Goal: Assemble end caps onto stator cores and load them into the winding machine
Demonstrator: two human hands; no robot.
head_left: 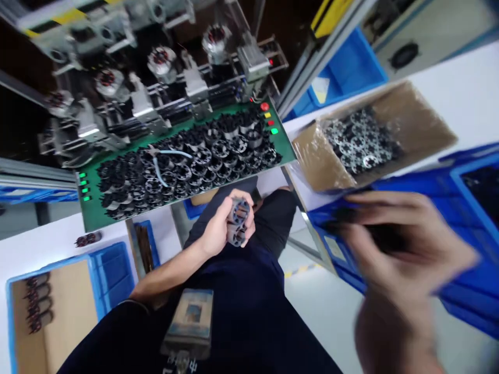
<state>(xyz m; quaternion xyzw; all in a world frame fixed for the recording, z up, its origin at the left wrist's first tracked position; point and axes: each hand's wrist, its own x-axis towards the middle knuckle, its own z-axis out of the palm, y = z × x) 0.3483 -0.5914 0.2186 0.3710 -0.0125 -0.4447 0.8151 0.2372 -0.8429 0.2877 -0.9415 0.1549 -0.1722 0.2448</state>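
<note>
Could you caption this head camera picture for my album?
Left hand holding two round parts near rows of dark parts on a green surface.

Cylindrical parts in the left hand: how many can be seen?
2: in the left hand, the upper part sits directly above the lower part in the picture. The fingers may hide more.

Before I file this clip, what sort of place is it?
Probably a factory assembly station: a machine with a row of silvery fixtures, a green worktop crowded with dark round parts, and a cardboard box of silvery pieces.
</note>
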